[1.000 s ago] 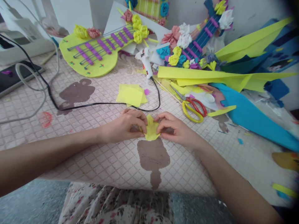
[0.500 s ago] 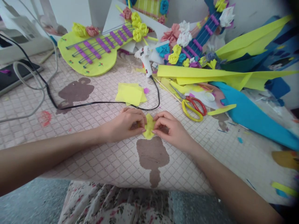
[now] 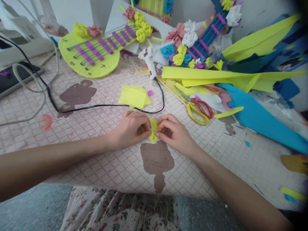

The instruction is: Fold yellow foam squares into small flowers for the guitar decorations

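Between my hands, near the table's front edge, is a small piece of yellow crepe paper (image 3: 153, 132), creased down its middle. My left hand (image 3: 134, 128) pinches its left side with thumb and fingers. From the right, my right hand (image 3: 173, 133) pinches the opposite side, with the thumb low on the paper. The fingertips of both hands are close together and cover the paper's edges. Just beyond my left hand lies a loose stack of yellow paper squares (image 3: 134, 96).
A black cord (image 3: 96, 105) runs from the left to a white glue gun (image 3: 149, 62). Scissors (image 3: 197, 109) with red and yellow handles lie to the right, by yellow paper strips (image 3: 204, 73) and blue paper (image 3: 260, 115). A yellow paper guitar (image 3: 89, 64) lies at the back left.
My thumbs have drawn closer together, and the lower part of the yellow paper is now gathered narrower between them. The surrounding things have stayed where they were.
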### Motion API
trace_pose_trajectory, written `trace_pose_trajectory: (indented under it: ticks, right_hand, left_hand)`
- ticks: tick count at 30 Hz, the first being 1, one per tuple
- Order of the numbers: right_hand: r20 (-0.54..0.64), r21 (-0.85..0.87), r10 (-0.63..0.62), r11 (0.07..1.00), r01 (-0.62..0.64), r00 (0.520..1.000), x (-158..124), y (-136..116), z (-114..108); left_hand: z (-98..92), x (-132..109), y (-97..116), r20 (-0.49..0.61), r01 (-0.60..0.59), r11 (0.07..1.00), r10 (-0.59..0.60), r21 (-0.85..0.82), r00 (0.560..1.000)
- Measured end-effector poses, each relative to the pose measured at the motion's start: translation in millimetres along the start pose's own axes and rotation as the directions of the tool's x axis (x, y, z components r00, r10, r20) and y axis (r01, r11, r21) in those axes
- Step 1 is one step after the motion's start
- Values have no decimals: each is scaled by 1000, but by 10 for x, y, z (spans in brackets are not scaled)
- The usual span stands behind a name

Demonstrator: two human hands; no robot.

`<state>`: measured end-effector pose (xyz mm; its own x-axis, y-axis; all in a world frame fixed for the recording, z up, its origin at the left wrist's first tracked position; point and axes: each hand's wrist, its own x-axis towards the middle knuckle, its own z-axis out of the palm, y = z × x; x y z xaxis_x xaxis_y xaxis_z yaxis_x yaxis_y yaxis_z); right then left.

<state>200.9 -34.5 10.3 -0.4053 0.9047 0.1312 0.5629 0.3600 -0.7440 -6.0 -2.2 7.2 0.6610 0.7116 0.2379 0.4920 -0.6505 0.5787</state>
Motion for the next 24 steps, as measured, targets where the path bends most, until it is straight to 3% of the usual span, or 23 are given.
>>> trace_pose_trajectory:
  ticks: [24]
  right_hand:
    - [-44,-42,-9,999,8,999,8,-15,71]
  left_hand:
    - [49,-14,14,-49,-17,999,19,45,999]
